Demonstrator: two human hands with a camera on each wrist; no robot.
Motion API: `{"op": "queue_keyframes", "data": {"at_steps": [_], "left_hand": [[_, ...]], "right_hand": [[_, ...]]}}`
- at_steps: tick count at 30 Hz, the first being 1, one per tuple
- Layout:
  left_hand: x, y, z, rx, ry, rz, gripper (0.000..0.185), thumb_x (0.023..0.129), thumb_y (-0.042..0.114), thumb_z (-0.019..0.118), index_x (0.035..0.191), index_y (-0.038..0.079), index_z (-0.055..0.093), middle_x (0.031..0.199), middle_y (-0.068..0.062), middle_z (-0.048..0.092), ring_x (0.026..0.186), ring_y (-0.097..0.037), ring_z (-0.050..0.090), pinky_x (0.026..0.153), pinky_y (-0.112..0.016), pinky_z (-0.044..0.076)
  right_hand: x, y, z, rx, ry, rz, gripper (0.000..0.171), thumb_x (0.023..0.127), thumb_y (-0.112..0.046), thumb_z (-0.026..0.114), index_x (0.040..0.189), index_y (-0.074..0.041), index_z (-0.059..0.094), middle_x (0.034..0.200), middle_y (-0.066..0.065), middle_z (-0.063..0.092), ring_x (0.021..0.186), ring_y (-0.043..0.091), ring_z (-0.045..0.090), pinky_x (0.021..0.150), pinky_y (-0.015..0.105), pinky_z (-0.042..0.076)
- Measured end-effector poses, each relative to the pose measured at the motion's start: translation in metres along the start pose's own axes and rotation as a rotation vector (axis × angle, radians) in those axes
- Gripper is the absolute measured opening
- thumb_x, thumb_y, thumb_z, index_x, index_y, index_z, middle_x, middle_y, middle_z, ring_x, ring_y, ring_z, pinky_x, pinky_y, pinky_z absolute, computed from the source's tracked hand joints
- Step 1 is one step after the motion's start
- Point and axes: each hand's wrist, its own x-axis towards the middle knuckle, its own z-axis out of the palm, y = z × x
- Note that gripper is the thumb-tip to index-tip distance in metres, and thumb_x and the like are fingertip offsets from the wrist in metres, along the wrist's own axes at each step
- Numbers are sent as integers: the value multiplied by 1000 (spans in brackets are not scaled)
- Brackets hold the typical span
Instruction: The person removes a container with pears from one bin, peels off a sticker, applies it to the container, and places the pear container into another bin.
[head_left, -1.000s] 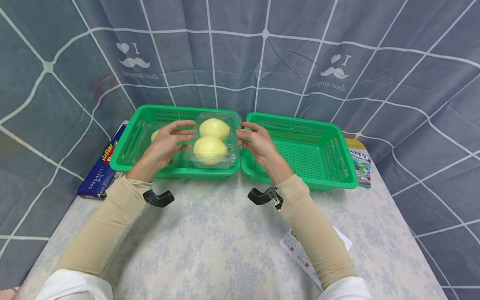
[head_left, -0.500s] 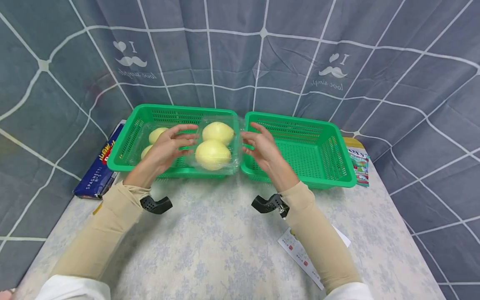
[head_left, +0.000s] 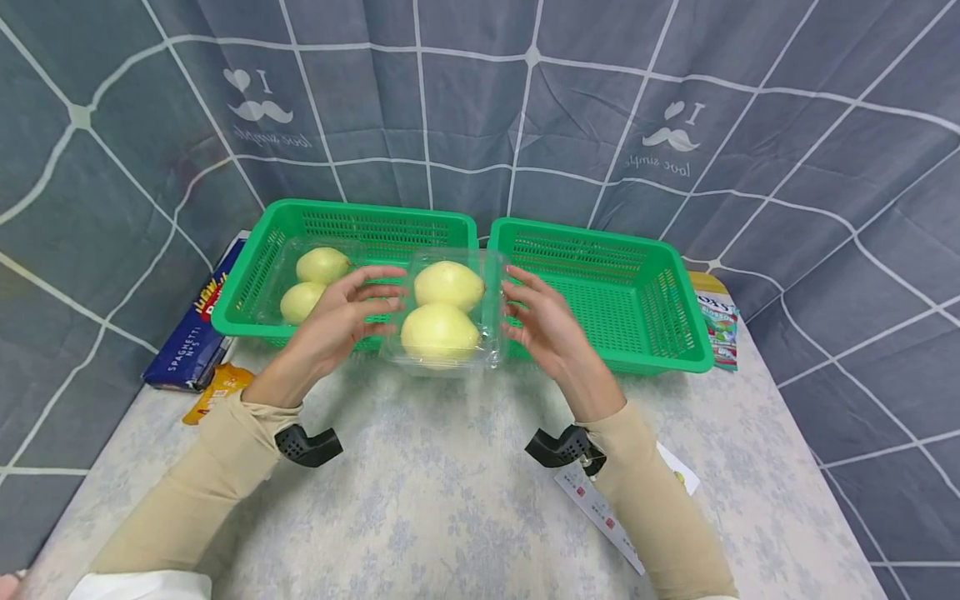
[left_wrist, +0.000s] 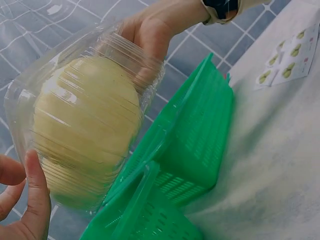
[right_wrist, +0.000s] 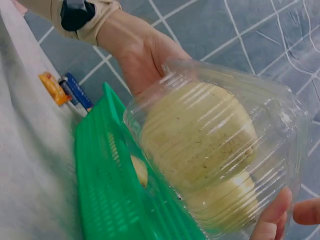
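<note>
A clear plastic clamshell box with two large pale yellow fruits inside hangs between both hands, raised above the basket rims. My left hand grips its left side, and my right hand grips the right side. In the left wrist view the ribbed plastic shows fingertips at its edge. Seen from the right wrist, the box is tilted, its fruits pressed near the ribbed wall. A second clear box with two yellow fruits lies in the left green basket, partly behind my left hand.
A right green basket stands beside the left one. Left of them are a blue spaghetti box and an orange packet. A colourful packet sits at the far right; a printed card lies partly under my right forearm.
Both hands have brought the box of fruits toward me and slightly right, from over the left basket to in front of the gap between baskets. The second box and orange packet show more.
</note>
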Motion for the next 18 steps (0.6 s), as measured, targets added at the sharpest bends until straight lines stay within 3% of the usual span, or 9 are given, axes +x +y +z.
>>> {"op": "queue_keyframes", "data": {"at_steps": [18], "left_hand": [[-22,-4,8,9,-22,10,43,100,13,61,141,13,49,120,-1,58,104,-11,60,76,-29,59]], "right_hand": [[-27,13,-1,-5,3,-31,50,104,-17,51,153,-18,40,96,-9,52,78,6,47,57,17,42]]}}
